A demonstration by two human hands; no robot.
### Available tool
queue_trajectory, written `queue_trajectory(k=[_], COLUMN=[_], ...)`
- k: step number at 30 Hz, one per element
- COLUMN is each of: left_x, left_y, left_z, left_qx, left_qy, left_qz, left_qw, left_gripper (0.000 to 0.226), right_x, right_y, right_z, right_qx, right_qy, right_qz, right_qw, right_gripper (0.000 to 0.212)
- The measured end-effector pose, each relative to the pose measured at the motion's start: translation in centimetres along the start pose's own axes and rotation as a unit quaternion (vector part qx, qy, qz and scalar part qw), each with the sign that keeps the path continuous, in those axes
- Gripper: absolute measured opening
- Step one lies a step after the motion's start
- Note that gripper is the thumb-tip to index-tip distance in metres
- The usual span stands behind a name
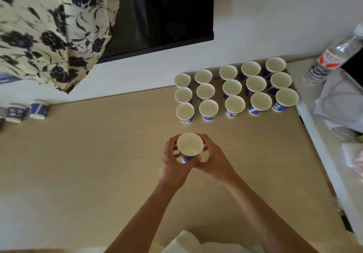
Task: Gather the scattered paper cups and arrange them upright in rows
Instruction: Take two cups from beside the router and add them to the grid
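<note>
Tan bench (78, 174): left hand (172, 164) and right hand (214, 164) wrapped their grip round one upright cup (189, 144), just short of the rows (233, 89), right hand nearer them.

Paper cups (234, 104): matt cream inside, blue printed outside, slight sheen. Surface (88, 164): smooth, beige, matt (looks like laminate). Bottle (332, 56): clear glossy plastic, ribbed lower part, printed label. Hanging cloth (49, 27): soft fabric, floral print, matt. Dark screen (167, 13): glossy, faintly reflective. Wall (255, 17): plain matt white.
</note>
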State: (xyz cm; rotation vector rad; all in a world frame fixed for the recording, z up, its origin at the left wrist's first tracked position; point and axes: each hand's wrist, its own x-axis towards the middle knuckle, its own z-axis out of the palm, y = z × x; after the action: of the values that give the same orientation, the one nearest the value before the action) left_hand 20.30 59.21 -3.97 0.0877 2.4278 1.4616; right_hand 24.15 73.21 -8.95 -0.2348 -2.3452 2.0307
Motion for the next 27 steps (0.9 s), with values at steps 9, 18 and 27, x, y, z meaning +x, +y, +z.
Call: queue_trajectory(k=[9,18,27], left_x=[-1.6,-4.6,-5.5], left_y=[-3.2,-6.1,-7.5], left_z=[-3.2,-6.0,-7.5], left_qx=[0.009,0.000,0.008], left_qy=[0.009,0.058,0.068], left_qz=[-0.056,-0.081,-0.092], left_qw=[0.998,0.995,0.993], left_gripper=[0.092,0.082,0.078], right_x=[3.0,6.1,7.3], right_y=[3.1,6.6,7.2], right_z=[3.2,4.5,4.6], right_qx=[-0.028,-0.072,-0.085], right_qy=[0.124,0.178,0.173], right_qz=[0.056,0.089,0.090], right_qw=[0.990,0.977,0.977], right_gripper=[0.059,0.058,0.058])
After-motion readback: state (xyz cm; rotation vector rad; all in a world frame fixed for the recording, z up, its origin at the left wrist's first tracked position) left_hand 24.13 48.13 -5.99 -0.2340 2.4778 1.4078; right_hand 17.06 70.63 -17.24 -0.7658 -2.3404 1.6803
